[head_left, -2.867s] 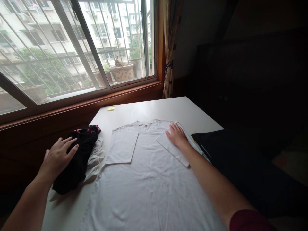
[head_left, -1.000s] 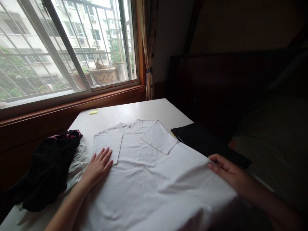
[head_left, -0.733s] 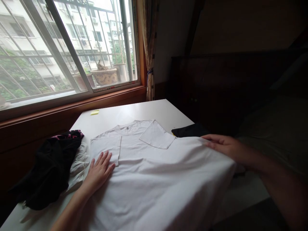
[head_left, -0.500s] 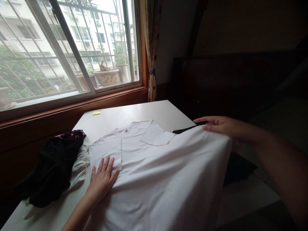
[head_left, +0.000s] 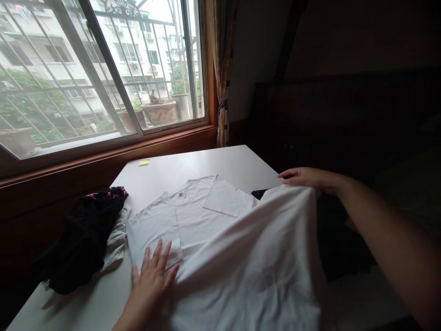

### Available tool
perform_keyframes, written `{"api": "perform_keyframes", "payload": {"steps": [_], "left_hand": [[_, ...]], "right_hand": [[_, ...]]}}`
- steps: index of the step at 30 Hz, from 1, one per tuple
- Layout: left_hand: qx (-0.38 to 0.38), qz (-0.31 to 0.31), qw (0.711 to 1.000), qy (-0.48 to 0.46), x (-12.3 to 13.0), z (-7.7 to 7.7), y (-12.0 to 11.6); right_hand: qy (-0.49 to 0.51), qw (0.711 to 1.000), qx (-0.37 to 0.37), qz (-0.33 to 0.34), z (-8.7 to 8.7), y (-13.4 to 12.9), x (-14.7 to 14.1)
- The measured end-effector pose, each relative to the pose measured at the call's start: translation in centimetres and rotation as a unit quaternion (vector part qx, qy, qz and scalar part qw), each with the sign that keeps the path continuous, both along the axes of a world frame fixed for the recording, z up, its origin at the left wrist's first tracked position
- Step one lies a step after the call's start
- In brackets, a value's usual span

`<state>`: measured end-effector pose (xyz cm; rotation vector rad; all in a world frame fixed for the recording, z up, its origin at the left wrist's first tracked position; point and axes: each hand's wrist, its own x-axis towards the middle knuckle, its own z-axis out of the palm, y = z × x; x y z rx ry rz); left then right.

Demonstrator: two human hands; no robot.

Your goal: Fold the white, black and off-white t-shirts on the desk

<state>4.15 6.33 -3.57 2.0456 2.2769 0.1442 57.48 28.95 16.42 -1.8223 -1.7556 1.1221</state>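
Observation:
A white T-shirt is spread over the white table, its collar toward the window and both short sleeves showing. My left hand lies with fingers spread on the shirt, just below the left-side sleeve. With fingers pinched, my right hand holds the shirt's right side up off the table, so the cloth slopes down from it in broad folds. Dark cloth shows behind and below the lifted edge, partly hidden by the shirt.
A heap of black clothing with a pink-patterned band rests at the table's left, over some crumpled white cloth. A yellow sticky note is near the far edge. Beyond stand a barred window and a tied curtain.
My right hand has drawn the lifted side of the shirt slightly left, and the cloth now slopes more steeply. My left hand sits a little lower and farther right in view.

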Motion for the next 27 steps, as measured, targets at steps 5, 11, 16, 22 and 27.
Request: {"api": "perform_keyframes", "payload": {"steps": [5,11,16,22,27], "left_hand": [[0.108,-0.106,0.988,0.023,-4.8,3.0,4.6],[0.061,-0.157,0.985,0.041,-7.7,2.3,11.9],[0.021,-0.085,0.994,0.060,-7.5,1.0,12.4],[-0.032,-0.021,0.997,0.063,-5.4,1.7,10.1],[-0.036,0.036,0.997,0.061,-4.0,1.3,7.2]], "right_hand": [[0.070,0.997,-0.019,-0.035,-3.1,-2.6,2.9],[0.144,0.988,0.004,-0.059,-8.1,-7.6,4.5],[0.138,0.969,0.092,-0.183,-12.7,-10.0,5.2],[0.152,0.957,0.081,-0.233,-13.3,-8.8,7.1],[0.188,0.952,0.058,-0.234,-11.2,-6.7,9.3]]}}
